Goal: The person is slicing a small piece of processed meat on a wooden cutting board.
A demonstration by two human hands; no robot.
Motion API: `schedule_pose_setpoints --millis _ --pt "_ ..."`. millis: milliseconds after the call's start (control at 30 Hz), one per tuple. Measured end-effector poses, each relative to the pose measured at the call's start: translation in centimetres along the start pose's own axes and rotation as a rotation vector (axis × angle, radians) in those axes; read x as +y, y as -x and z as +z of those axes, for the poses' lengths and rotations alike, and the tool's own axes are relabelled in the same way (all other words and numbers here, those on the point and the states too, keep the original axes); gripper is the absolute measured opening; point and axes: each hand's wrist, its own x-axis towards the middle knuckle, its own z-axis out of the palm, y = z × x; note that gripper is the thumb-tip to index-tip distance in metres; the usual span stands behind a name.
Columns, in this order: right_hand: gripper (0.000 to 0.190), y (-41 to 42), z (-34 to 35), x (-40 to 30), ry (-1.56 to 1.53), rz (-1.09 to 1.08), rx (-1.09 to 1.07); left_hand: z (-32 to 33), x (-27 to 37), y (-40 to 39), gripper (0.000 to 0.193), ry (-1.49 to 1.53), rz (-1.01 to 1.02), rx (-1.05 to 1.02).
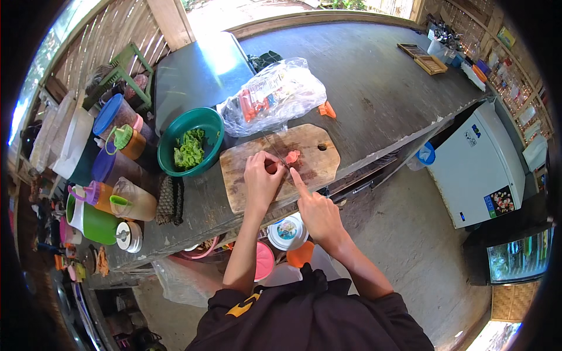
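A wooden cutting board (325,169) lies before me at the counter's front edge. My left hand (262,182) pins a reddish sausage (271,168) to it, mostly covered by the fingers. My right hand (319,216) grips a knife (275,149), its index finger stretched along the blade; the handle is hidden under the palm. Thin pink slices (293,156) sit beside the blade. Left of the board, a green plastic bowl (165,139) holds torn lettuce (189,150). Behind the board is a clear plastic bag (292,85) with red sausages (252,107) inside. Orange scraps (326,109) rest near it.
Squeeze bottles (130,141), a pitcher (139,199) and lidded jars (129,237) crowd the counter's left end. A bamboo tray (422,58) and a container of utensils (439,48) stand far right. Lidded tubs (287,231) sit below the edge. A white freezer (478,162) is at right.
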Motion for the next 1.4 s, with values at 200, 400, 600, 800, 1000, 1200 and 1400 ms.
schedule_pose_setpoints --millis 200,400,600,800,1000,1200,1400 --pt "0.066 -0.2 0.8 0.2 0.020 0.014 -0.011 -0.1 0.3 -0.1 0.012 0.005 -0.009 -0.001" --pt "0.065 -0.3 -0.2 0.4 -0.018 0.011 -0.003 -0.2 0.2 0.1 0.013 -0.019 -0.026 -0.013" --pt "0.065 0.1 -0.3 -0.1 -0.032 -0.036 0.037 -0.4 0.4 0.0 0.013 -0.017 -0.007 -0.020" --pt "0.065 0.1 0.0 -0.3 -0.023 -0.018 0.025 -0.3 0.2 0.0 0.013 0.002 -0.006 -0.023" --pt "0.069 0.0 1.3 0.4 -0.005 -0.006 0.008 -0.3 0.2 0.0 0.013 -0.013 -0.004 -0.026" --pt "0.065 -0.3 0.9 0.5 -0.008 -0.001 -0.013 -0.4 0.2 0.1 0.013 -0.009 -0.002 -0.021" --pt "0.065 0.1 -0.5 -0.4 0.000 0.001 -0.004 -0.3 0.1 0.1 0.012 0.030 -0.001 -0.002"
